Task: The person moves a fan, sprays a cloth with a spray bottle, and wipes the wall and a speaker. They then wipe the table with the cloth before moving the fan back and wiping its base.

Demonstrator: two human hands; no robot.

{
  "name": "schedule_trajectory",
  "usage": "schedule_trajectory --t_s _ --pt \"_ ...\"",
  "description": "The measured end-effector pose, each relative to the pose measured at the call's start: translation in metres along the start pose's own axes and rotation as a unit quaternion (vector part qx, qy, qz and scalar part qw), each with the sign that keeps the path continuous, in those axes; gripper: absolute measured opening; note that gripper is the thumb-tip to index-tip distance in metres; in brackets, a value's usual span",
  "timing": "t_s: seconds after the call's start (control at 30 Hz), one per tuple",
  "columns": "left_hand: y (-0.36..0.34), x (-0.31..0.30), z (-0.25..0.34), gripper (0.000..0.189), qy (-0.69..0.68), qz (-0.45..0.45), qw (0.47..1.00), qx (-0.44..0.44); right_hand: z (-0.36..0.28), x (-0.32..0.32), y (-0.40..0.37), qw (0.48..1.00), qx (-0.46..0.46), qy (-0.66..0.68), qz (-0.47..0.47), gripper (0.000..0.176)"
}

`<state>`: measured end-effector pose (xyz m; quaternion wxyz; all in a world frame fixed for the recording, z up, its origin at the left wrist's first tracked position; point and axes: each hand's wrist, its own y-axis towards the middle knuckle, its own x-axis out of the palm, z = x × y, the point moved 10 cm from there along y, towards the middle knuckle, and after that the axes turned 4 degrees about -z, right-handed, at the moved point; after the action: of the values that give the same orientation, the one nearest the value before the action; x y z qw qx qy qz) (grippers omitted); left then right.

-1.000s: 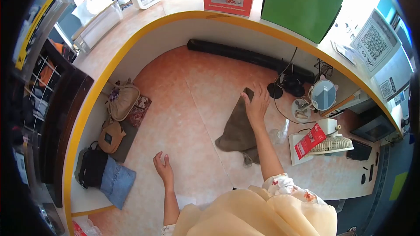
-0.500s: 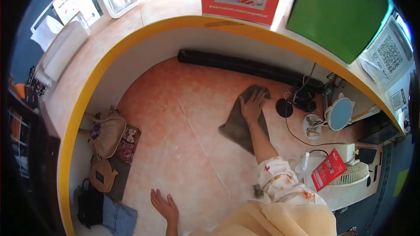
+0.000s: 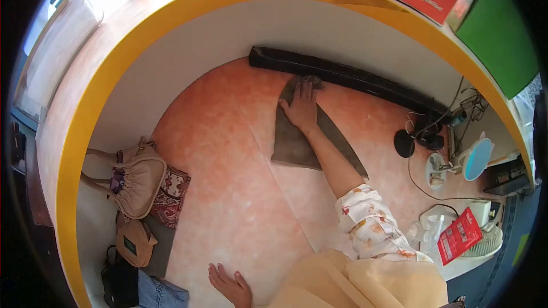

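Note:
My right hand [image 3: 301, 106] lies flat on a grey-brown cloth [image 3: 297, 147], fingers spread toward the black bar [image 3: 342, 77] at the back of the pinkish desk [image 3: 222, 165]. The cloth is spread on the desk, with its far end bunched near my fingertips, and part of it runs beneath my forearm. Near the front edge, my left hand [image 3: 231, 286] rests on the desk with its fingers apart and nothing in it.
Bags stand at the left, a beige handbag [image 3: 137, 185] among them. At the right are a round mirror [image 3: 478, 158], cables, a red packet [image 3: 460, 236] and a fan [image 3: 485, 242]. A yellow-edged raised counter [image 3: 85, 108] curves around the desk.
My right hand and the cloth have moved left and farther back, close to the black bar. The head view has shifted closer to the desk.

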<state>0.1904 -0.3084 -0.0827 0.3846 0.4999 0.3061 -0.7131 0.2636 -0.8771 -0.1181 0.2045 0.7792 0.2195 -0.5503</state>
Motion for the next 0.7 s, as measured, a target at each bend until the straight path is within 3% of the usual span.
schedule_trajectory --t_s 0.07,0.17,0.27,0.37,0.47,0.57,0.7 --pt "0.0 0.001 -0.002 0.057 0.0 0.0 1.0 0.001 -0.031 0.009 0.009 1.0 -0.024 0.011 -0.007 0.083" --pt "0.002 0.002 -0.003 0.055 0.012 0.002 1.0 0.002 -0.069 0.022 0.025 0.994 -0.08 0.024 0.063 0.068" --pt "0.002 0.002 -0.004 0.054 0.015 0.003 1.0 0.007 -0.104 0.032 0.04 0.966 -0.192 0.157 0.071 0.05" --pt "0.0 0.007 -0.009 0.053 0.012 0.014 1.0 0.017 -0.123 0.041 0.06 0.945 -0.229 0.235 -0.004 0.04" --pt "0.001 0.003 -0.006 0.053 0.016 0.026 0.999 0.031 -0.137 -0.021 0.059 0.924 -0.251 0.231 0.174 0.037" --pt "0.002 0.001 -0.004 0.051 0.006 0.039 0.999 0.021 -0.138 -0.052 0.082 0.923 -0.206 0.128 0.298 0.036" --pt "0.007 -0.01 0.011 0.048 0.024 0.059 0.998 0.008 -0.137 -0.019 0.104 0.985 -0.125 -0.023 0.12 0.028"
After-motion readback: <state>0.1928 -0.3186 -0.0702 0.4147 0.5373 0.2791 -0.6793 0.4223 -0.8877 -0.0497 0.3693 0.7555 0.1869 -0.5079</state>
